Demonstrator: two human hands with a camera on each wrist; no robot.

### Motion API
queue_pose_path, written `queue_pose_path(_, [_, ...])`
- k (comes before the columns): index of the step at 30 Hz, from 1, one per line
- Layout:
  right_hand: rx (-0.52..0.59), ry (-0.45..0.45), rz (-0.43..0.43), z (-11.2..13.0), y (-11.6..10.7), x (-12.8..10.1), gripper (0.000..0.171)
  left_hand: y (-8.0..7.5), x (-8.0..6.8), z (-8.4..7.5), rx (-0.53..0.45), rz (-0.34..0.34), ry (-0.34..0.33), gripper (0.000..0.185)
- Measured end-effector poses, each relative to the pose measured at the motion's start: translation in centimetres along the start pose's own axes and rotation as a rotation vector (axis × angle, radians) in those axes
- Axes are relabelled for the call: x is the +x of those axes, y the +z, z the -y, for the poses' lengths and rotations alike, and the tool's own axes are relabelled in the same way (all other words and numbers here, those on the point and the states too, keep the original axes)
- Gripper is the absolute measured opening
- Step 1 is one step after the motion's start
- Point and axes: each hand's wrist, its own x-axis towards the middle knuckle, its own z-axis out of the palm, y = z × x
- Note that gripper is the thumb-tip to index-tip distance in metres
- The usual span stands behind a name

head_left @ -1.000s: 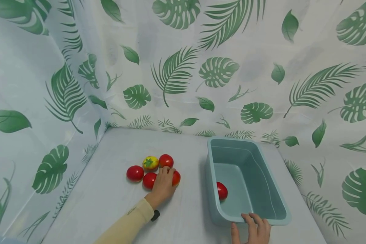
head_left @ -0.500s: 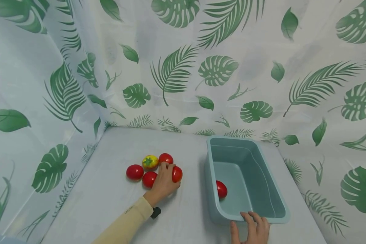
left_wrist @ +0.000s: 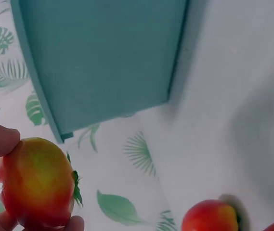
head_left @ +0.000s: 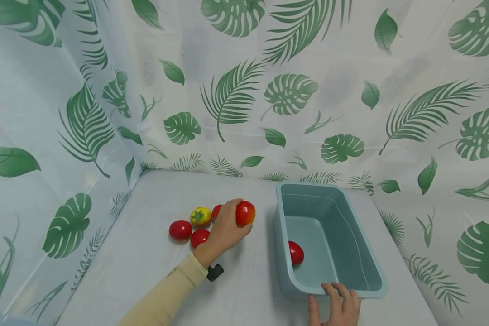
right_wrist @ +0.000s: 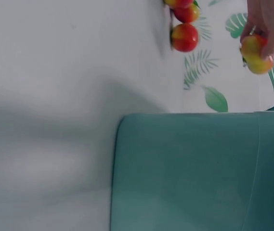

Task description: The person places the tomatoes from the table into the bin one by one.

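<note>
One tomato (head_left: 245, 213) in L hand (head_left: 224, 231) (lifted).

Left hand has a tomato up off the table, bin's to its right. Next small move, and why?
Probably carry it rightward over the bin's near-left wall and lower it inside. The left hand grips a red tomato clear of the table, short of the teal bin. The right hand rests on the bin's near rim, seemingly steadying it, and one tomato in the bin leaves open floor beside it.

Red tomato (head_left: 217, 211) behind the left hand's fingers (head_left: 232, 213): mostly hidden. Right hand (head_left: 337, 308): cut by head view's bottom edge. Right wrist view: hand itself out of view.
</note>
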Motion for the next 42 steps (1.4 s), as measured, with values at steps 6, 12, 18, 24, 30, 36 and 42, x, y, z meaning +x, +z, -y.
queue_pose_path(6, [-0.024, 0.015, 0.041, 0.0, 0.0, 0.2, 0.062, -0.9, 0.8, -0.9, -0.067, -0.02, 0.004, 0.076])
queue_pose_path(12, [-0.012, 0.01, 0.033, 0.0, 0.1, 0.5, 0.062, -1.6, 1.6, -1.4, -0.114, -0.019, -0.015, 0.078])
queue_pose_path(18, [0.007, -0.012, 0.004, 0.0, 0.4, 0.7, 0.061, -1.5, 2.1, -2.6, -0.143, 0.003, -0.003, 0.077])
queue_pose_path(24, [-0.029, 0.02, 0.05, 0.0, 0.1, 0.3, 0.064, -0.4, 1.8, -4.4, -0.189, 0.088, 0.045, 0.077])
queue_pose_path(30, [-0.067, 0.087, 0.08, 0.5, -0.5, -0.2, 0.065, 1.2, 1.0, -5.8, -0.228, 0.149, 0.128, 0.076])
queue_pose_path(36, [-0.06, 0.105, 0.085, 0.6, -0.5, -0.4, 0.067, 1.9, 1.1, -7.5, -0.29, 0.203, 0.202, 0.073])
queue_pose_path(42, [-0.06, 0.065, 0.061, 0.2, -0.1, -0.4, 0.065, 2.7, 0.5, -8.9, -0.335, 0.275, 0.261, 0.073])
